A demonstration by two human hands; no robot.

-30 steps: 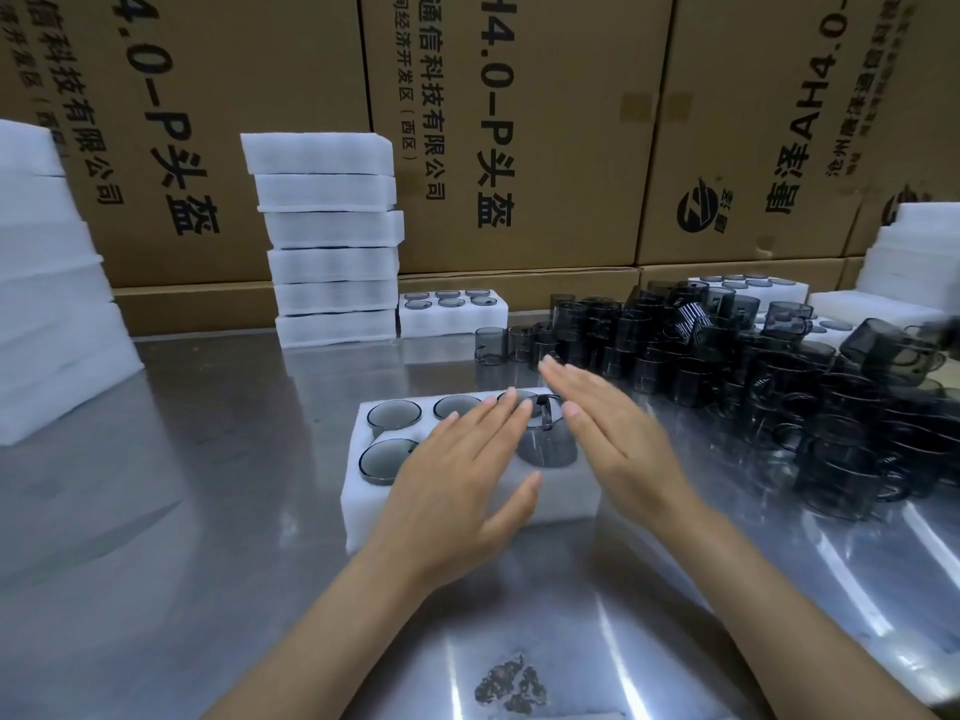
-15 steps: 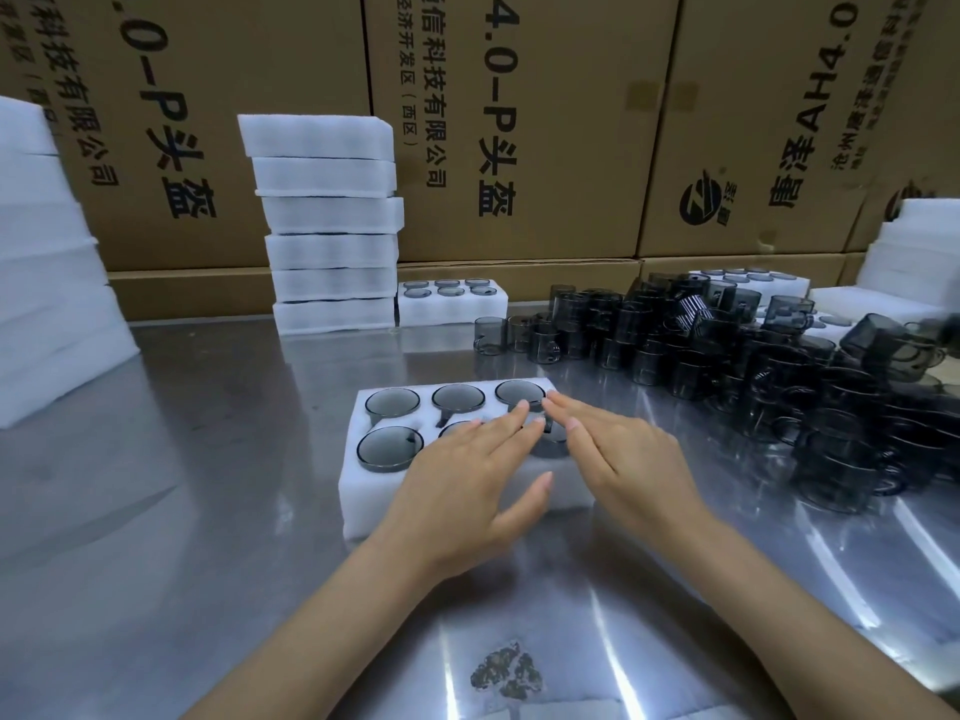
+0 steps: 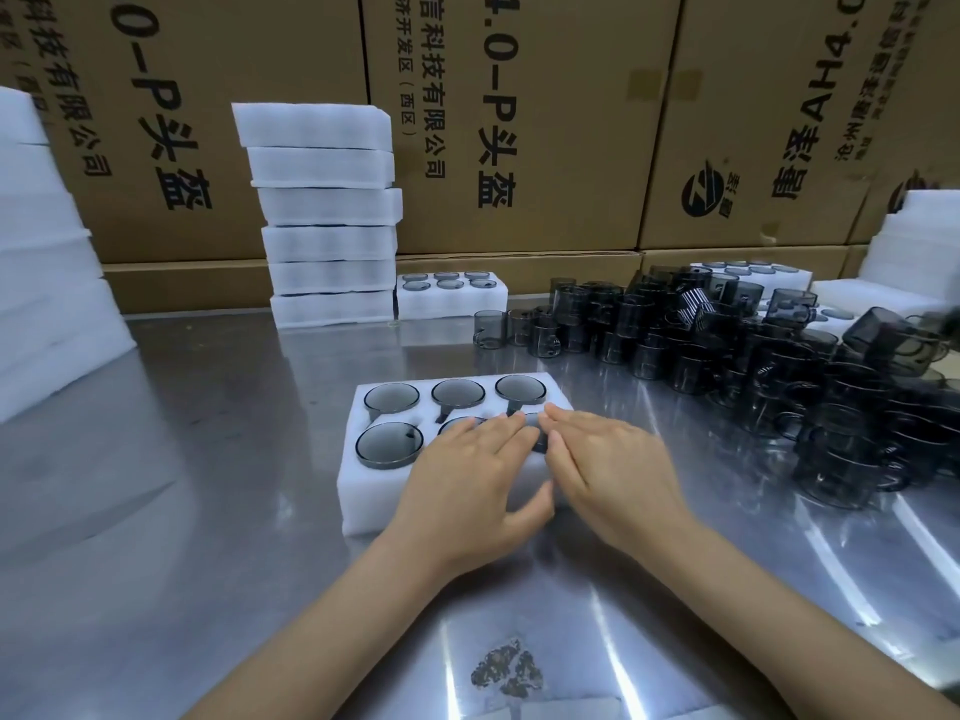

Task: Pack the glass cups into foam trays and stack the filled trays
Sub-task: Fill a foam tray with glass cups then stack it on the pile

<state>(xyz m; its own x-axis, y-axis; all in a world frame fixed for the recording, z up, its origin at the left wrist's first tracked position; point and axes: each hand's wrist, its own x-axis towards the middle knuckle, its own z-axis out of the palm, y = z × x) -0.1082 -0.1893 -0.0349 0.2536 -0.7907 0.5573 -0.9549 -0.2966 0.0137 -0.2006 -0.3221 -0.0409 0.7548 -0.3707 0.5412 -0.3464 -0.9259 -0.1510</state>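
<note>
Fingers [image 3: 498, 426] press foam tray [image 3: 363, 491]; loose cups [image 3: 779, 371] crowd right.

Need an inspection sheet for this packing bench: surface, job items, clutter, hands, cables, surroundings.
Surface: steel table, reflective, dark blotch near front edge.
Job's things: foam tray centre, four cups visible in pockets, the two near-right pockets hidden by the hands; filled tray at back; loose glass cups piled right.
Clutter: foam stack behind; more foam far left and far right.
Hands: left hand and right hand flat, fingers straight, over the tray's right side.
Cables: nothing seen.
Surroundings: printed cardboard cartons along the back.
</note>
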